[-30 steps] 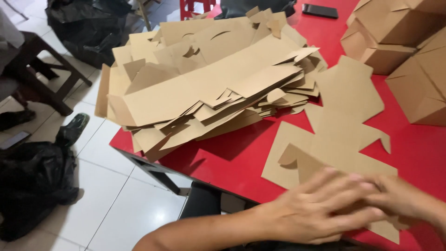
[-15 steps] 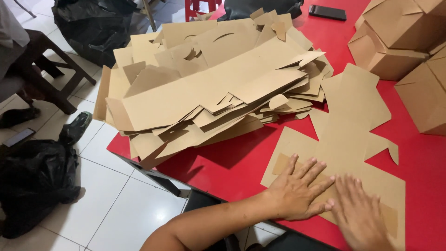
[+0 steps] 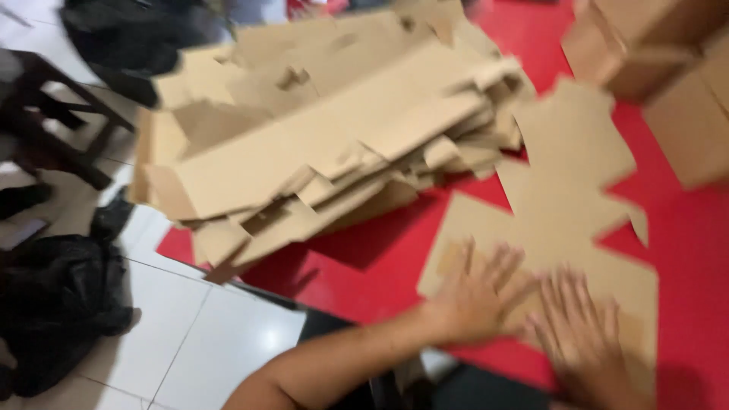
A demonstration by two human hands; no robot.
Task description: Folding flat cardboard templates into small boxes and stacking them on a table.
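A flat, unfolded cardboard box blank (image 3: 566, 220), brown and cut with flaps and notches, lies on the red bench (image 3: 364, 266) near its front edge, its length running from that edge back toward the far right. Both hands press down on its near end: the left hand (image 3: 474, 296) lies palm down with fingers spread wide, gripping nothing, and the right hand (image 3: 581, 342) lies just beside it, likewise flat and splayed on the cardboard, blurred by motion. Neither hand closes around anything. Behind the blank, toward the bench's left edge and far side, sits a tall untidy stack of more flat cardboard blanks (image 3: 326, 137), some of them jutting out over the left edge. At the far right corner stand several assembled cardboard boxes (image 3: 668, 68), well apart from the hands. Off the bench, on the white tiled floor (image 3: 205, 342), a black plastic bag (image 3: 57, 304) slumps at the left, and a dark wooden stool (image 3: 53, 121) stands farther back.
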